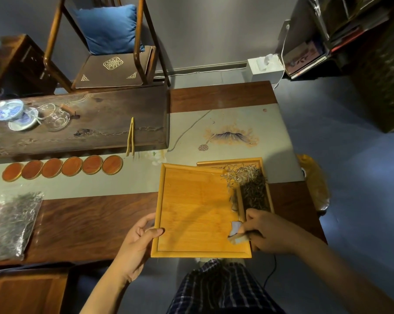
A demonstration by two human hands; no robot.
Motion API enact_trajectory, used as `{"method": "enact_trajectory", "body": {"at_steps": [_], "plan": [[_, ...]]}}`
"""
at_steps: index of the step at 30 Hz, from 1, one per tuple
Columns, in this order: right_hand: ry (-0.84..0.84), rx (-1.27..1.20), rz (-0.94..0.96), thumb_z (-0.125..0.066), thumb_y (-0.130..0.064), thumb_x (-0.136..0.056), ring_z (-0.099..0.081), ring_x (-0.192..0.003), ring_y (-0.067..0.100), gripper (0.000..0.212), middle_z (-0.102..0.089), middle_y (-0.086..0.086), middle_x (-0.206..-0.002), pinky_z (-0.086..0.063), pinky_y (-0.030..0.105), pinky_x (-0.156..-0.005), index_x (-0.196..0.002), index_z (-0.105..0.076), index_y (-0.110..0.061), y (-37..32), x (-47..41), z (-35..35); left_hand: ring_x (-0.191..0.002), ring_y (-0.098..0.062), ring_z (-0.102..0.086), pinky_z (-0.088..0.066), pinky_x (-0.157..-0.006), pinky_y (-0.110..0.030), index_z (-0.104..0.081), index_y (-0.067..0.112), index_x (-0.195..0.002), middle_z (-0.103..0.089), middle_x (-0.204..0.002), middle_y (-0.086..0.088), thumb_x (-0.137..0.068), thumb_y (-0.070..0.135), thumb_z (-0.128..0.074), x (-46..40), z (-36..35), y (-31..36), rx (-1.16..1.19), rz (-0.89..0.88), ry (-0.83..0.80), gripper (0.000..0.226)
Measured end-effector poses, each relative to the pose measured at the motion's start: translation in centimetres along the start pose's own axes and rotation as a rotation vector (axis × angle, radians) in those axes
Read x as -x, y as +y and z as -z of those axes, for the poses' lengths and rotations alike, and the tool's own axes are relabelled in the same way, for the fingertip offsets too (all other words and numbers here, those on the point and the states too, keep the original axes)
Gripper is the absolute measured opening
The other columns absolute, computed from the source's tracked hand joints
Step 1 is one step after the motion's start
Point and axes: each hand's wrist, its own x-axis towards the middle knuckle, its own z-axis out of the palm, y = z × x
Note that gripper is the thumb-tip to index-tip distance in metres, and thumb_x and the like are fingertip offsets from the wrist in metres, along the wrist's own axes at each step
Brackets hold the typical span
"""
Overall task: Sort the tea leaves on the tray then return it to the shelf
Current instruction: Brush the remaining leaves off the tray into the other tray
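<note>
Tray: a pale wooden tray (191,211) lies at the near edge of the desk (89,214), its near rim just over the edge, above the person's lap. Its floor is almost bare.

Second tray: a smaller tray (265,177) sits just right of and partly under the first one's far right corner.

Tea leaves: the tea leaves (248,182) are heaped at that far right corner, pale silvery ones farther off, dark ones nearer, spilling across into the second tray. A few strays lie along the big tray's right rim.

Left hand: the left hand (135,241) clamps the tray's near left corner, thumb on top of the rim, the other fingers underneath.

Right hand: the right hand (273,232) is at the near right rim, fingers pinched together on a small pale scraper (236,232) whose edge rests on the tray floor.

Step, as I judge it: sweeping the last leaves to the right; the shelf return is not yet begun.

Risk, spill: the heap straddles two rims. A hard push or a tilt of the tray could send leaves onto the desk runner (214,132) or the floor.

Risk, mixing: pale and dark leaves touch where they meet. A careless sweep would blend them and undo the sort.

Risk, tipping: the tray overhangs the desk. If the left hand lets go while the right presses down, it may tip toward the lap.

Risk, lifting: raising the big tray may drag the overlapped small one.
</note>
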Motion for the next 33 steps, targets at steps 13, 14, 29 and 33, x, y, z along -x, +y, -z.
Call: {"method": "enact_trajectory", "body": {"at_steps": [13, 14, 29, 33], "plan": [[0.292, -0.153, 0.022, -0.046, -0.024, -0.097, -0.046, -0.077, 0.006, 0.035, -0.041, -0.009, -0.092, -0.04, 0.021, -0.065, -0.131, -0.051, -0.03, -0.7, -1.4, 2.0, -0.09, -0.031, -0.072, -0.06, -0.07, -0.033, -0.063, 0.011, -0.119, -0.073, -0.108, -0.019, -0.077, 0.007, -0.061, 0.5, 0.4, -0.1, 0.029, -0.007, 0.049, 0.043], [0.291, -0.175, 0.059, -0.048, -0.024, -0.096, -0.047, -0.079, 0.005, 0.035, -0.042, -0.01, -0.096, -0.042, 0.022, -0.067, -0.131, -0.052, -0.03, -1.6, -0.8, 1.4, -0.09, -0.031, -0.072, -0.06, -0.069, -0.034, -0.062, 0.012, -0.119, -0.073, -0.107, -0.019, -0.076, 0.007, -0.061, 0.5, 0.4, 0.1, 0.027, -0.016, 0.055, 0.043], [0.347, -0.138, 0.039, -0.047, -0.018, -0.095, -0.051, -0.083, 0.008, 0.033, -0.047, -0.003, -0.102, -0.045, 0.02, -0.069, -0.127, -0.056, -0.02, -2.4, 0.4, -0.7, -0.095, -0.032, -0.071, -0.06, -0.075, -0.041, -0.062, 0.013, -0.119, -0.072, -0.111, -0.016, -0.078, 0.011, -0.062, 0.3, 1.1, 0.8, -0.031, -0.023, 0.099, 0.041], [0.362, -0.222, 0.095, -0.054, -0.015, -0.094, -0.051, -0.079, 0.006, 0.032, -0.046, -0.01, -0.096, -0.042, 0.019, -0.062, -0.123, -0.06, -0.026, -0.8, 2.1, 0.9, -0.099, -0.033, -0.069, -0.057, -0.082, -0.046, -0.061, 0.011, -0.122, -0.072, -0.112, -0.017, -0.076, 0.011, -0.062, 0.3, 0.8, 1.0, -0.038, -0.024, 0.108, 0.045]]}}
